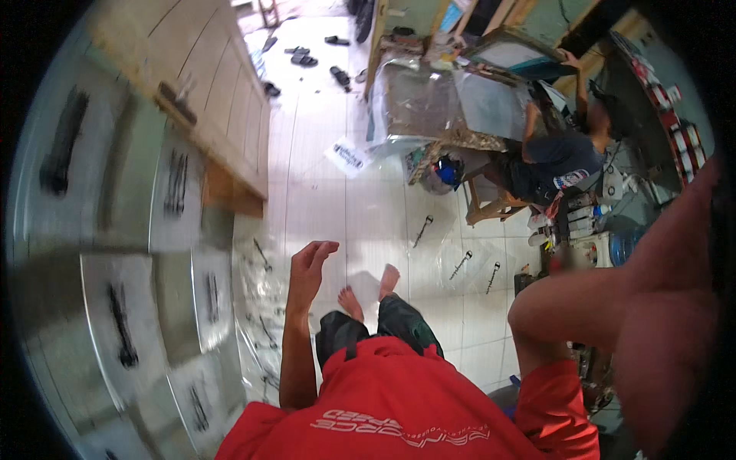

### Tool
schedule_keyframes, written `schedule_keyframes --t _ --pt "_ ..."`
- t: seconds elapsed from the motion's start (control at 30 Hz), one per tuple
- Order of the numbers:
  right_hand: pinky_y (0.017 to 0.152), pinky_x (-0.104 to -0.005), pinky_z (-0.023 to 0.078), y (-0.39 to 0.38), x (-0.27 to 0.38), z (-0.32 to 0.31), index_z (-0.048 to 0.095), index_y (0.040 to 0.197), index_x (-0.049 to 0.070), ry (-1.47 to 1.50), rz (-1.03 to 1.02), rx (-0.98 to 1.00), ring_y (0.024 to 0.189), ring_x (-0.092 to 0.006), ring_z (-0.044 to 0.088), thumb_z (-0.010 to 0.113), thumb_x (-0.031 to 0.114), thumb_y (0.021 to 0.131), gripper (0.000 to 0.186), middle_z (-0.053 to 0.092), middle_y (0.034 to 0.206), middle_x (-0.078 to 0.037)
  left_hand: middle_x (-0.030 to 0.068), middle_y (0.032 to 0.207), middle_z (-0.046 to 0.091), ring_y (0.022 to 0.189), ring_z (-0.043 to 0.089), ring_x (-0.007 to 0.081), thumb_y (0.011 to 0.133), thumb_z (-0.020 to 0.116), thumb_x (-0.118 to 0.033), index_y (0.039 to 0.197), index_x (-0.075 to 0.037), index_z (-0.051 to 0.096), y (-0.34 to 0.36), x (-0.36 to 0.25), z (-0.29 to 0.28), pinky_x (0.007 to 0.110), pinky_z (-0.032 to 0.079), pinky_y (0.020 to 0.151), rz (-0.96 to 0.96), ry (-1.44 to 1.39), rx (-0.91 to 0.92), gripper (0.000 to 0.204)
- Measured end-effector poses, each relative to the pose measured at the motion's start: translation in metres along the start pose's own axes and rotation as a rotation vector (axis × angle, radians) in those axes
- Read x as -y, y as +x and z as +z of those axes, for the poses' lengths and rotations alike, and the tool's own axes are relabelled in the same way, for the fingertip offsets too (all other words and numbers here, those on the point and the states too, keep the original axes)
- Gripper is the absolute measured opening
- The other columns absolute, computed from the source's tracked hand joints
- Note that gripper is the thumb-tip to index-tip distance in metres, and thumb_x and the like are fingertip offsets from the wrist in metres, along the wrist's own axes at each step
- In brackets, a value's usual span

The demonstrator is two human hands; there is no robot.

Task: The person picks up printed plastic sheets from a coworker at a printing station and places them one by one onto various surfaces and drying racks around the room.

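My left hand point(310, 264) hangs in front of me above the tiled floor, fingers loosely curved and holding nothing visible. It is nearest to the clear plastic sheets point(257, 322) with dark printed designs on the floor at the left. My right arm point(575, 307) is bent up very close to the camera at the right edge; that hand's fingers cannot be made out. Below are my red shirt and my bare feet point(350, 303). More clear sheets with black designs point(460, 264) lie on the floor to the right of my feet.
A co-worker point(560, 157) sits on a wooden stool at a worn table point(414, 103), one hand on a raised frame point(510, 54). Cans and bottles point(586, 218) crowd the right. An open door point(207, 69) and panels point(123, 322) with dark marks line the left. Sandals point(303, 60) lie in the doorway.
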State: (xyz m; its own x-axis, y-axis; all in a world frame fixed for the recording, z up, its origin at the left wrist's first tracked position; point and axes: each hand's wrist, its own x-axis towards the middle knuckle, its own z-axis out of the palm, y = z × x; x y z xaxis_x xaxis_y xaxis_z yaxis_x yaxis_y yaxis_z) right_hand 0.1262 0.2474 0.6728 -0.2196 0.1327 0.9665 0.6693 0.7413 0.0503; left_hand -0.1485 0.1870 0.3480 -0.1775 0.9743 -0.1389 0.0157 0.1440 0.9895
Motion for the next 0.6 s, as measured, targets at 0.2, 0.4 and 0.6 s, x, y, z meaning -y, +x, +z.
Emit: schedule_keyframes --t 0.2,0.4,0.6 --pt "0.099 -0.0373 0.042 0.012 -0.057 0.031 0.056 0.118 -0.002 -0.190 0.077 -0.034 0.111 -0.0245 0.056 0.058 0.013 0.088 0.033 0.060 0.118 -0.014 0.0122 0.093 0.070 0.095 0.065 0.0243 0.098 0.046 -0.032 0.088 0.005 0.070 0.032 -0.146 0.001 0.037 0.047 0.092 0.351 -0.020 0.227 0.046" --pt "0.100 -0.0379 0.041 0.084 -0.169 0.064 0.054 0.120 -0.003 -0.201 0.104 -0.186 0.112 -0.0253 0.055 0.058 0.015 0.089 0.035 0.059 0.120 -0.015 0.0119 0.093 0.070 0.094 0.065 0.0242 0.097 0.045 -0.030 0.089 0.004 0.069 0.157 -0.252 0.047 0.037 0.047 0.091 0.556 0.037 0.105 0.043" --pt "0.101 -0.0385 0.040 0.175 -0.279 0.104 0.053 0.122 -0.003 -0.334 -0.012 -0.159 0.114 -0.0262 0.054 0.057 0.018 0.090 0.038 0.057 0.121 -0.016 0.0117 0.092 0.069 0.093 0.064 0.0240 0.096 0.045 -0.028 0.090 0.004 0.068 0.319 -0.331 0.112 0.036 0.047 0.091 0.754 0.045 -0.032 0.040"
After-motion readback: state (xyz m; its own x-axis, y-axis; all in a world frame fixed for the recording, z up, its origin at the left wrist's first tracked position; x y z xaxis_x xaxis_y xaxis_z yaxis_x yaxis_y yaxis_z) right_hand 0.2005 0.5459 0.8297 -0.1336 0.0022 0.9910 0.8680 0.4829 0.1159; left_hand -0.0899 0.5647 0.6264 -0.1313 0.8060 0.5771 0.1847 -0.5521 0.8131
